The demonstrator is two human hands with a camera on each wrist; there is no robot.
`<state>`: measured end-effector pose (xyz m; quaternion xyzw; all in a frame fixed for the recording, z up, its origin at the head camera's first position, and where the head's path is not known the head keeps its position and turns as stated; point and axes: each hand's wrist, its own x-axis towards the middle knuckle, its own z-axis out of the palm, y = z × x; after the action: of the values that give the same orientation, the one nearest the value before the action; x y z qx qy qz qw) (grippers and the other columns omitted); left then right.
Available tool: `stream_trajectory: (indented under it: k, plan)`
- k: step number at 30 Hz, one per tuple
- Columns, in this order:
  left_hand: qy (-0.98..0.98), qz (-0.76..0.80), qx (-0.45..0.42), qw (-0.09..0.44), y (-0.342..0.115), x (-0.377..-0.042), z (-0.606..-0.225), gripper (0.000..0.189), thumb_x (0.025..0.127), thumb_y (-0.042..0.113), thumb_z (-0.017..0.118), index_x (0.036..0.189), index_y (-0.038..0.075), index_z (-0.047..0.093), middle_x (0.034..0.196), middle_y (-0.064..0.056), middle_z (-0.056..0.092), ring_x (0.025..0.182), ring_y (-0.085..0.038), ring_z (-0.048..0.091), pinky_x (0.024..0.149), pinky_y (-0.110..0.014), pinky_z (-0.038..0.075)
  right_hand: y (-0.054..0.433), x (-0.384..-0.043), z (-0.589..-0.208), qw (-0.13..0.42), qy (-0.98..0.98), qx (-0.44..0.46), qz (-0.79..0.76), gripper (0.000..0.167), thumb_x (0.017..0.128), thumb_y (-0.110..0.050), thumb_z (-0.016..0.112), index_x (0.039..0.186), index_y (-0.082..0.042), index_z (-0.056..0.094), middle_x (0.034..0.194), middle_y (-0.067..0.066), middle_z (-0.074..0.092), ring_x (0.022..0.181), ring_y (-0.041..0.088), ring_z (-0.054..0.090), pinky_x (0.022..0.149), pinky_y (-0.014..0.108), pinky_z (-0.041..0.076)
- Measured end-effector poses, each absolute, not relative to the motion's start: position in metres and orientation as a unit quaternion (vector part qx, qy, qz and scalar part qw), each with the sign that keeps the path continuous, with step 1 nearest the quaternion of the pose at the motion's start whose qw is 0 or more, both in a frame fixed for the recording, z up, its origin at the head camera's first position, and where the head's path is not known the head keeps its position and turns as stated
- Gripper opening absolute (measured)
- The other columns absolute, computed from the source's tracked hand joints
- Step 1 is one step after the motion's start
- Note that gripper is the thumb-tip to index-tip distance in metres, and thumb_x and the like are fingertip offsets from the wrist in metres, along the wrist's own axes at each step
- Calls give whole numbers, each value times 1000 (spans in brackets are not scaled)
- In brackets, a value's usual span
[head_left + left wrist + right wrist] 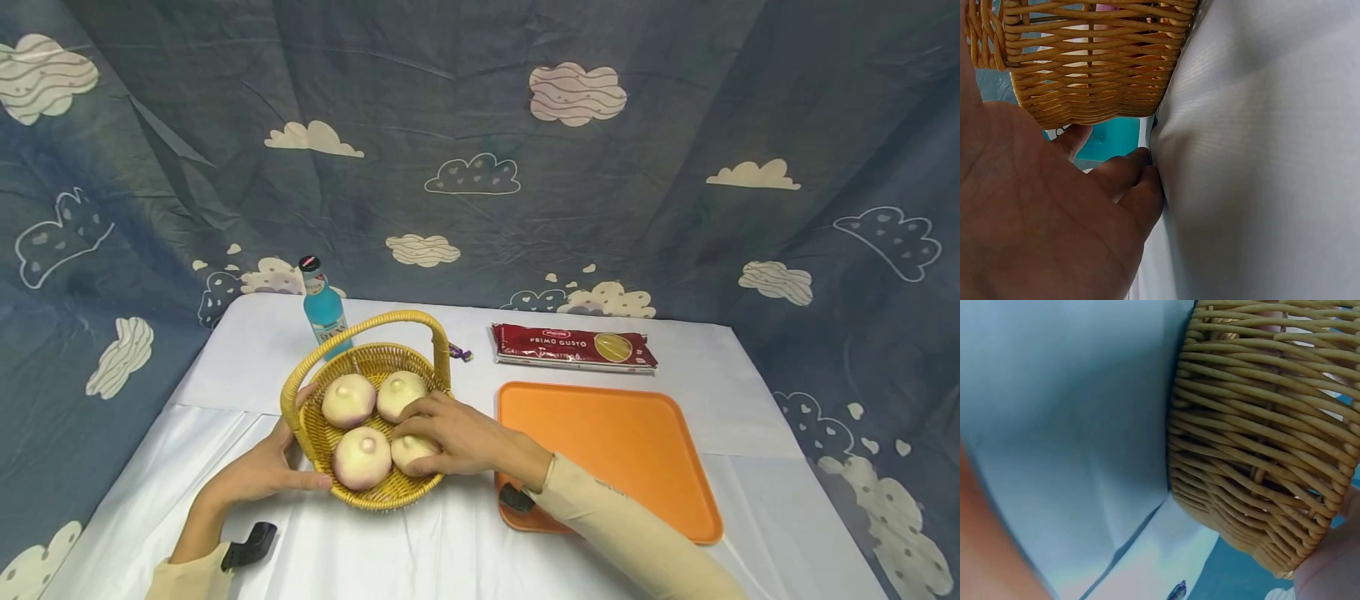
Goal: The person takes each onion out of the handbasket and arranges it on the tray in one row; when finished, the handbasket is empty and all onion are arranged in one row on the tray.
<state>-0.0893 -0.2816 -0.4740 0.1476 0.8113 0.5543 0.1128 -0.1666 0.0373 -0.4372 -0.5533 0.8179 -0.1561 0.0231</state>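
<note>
A yellow wicker basket [382, 498] with an arched handle holds several round cream turnips [349, 401] with purple undersides. My right hand [450, 429] reaches over the right rim, its fingers and thumb gripping the front right turnip [407, 451]. At the basket's left side, my left hand [262, 467] has its thumb along the front and its fingers toward the back. The left wrist view shows that hand [1054, 200] with loosely extended fingers low beside the woven wall. In the right wrist view the basket [1260, 425] hides most of the right hand.
Behind the basket stands a bottle of blue drink [324, 308]. A small purple wrapped candy [459, 352] lies to its right. An orange tray [600, 425] is under my right forearm's side of the table, with a red spaghetti packet [573, 347] behind it.
</note>
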Motion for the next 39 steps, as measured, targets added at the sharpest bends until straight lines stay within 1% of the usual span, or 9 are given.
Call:
stream_trajectory:
  k: [1,5,7,15,23,27,30,37,39]
  plan:
    - [811,554,148,113,-281,-89,-474,127,73,10,89,161,29,-1,168,-10,2,153,-39,-2,121,-29,11,37,-166,-436,27,821,-550,-154,44,91,-49,69,128,-24,67,133,-1,62,122,17,52,104,32,45]
    - [812,554,146,113,-281,-90,-473,129,72,10,89,161,29,-2,168,-12,1,153,-40,-3,115,-66,3,35,-166,-434,43,829,-538,-150,47,88,-49,73,127,-24,67,133,-3,62,122,17,52,103,32,45]
    - [810,556,145,113,-281,-90,-473,129,72,9,89,161,29,-2,168,-13,1,152,-41,-4,112,-72,2,34,-166,-433,50,828,-537,-152,47,87,-48,74,127,-24,67,132,-4,63,122,17,52,105,32,43]
    - [808,560,137,118,-282,-89,-475,128,72,10,89,161,29,-2,168,-11,1,153,-40,-4,118,-61,3,33,-170,-434,40,810,-558,-176,46,87,-44,76,125,-20,68,126,-6,68,118,14,55,106,31,39]
    - [811,558,137,112,-281,-89,-476,130,71,9,90,161,29,-2,168,-14,0,152,-42,-5,113,-73,1,34,-169,-435,13,805,-563,-188,44,86,-44,76,122,-20,69,124,-7,69,113,13,54,102,30,39]
    - [812,556,138,113,-282,-89,-475,129,72,10,89,161,30,-1,168,-12,0,153,-40,-3,123,-42,7,34,-169,-434,5,810,-555,-190,45,86,-45,76,122,-21,69,124,-7,69,111,14,53,99,29,41]
    - [814,553,138,113,-282,-88,-475,128,73,11,89,161,30,-1,168,-11,0,153,-39,-3,120,-28,8,35,-168,-431,-2,814,-546,-198,47,85,-45,77,124,-20,69,125,-5,68,111,15,52,99,29,42]
    - [812,556,141,112,-280,-88,-473,129,72,9,89,161,28,-1,168,-15,0,152,-45,-5,112,-74,2,42,-164,-420,-35,808,-541,-231,50,85,-43,79,126,-18,69,127,-3,67,111,16,52,98,29,44]
    - [811,556,147,110,-279,-88,-473,128,72,9,89,162,27,-1,168,-16,1,152,-46,-4,123,-54,7,44,-162,-418,-45,805,-540,-241,49,84,-42,79,126,-17,69,126,-3,68,112,16,52,100,30,43]
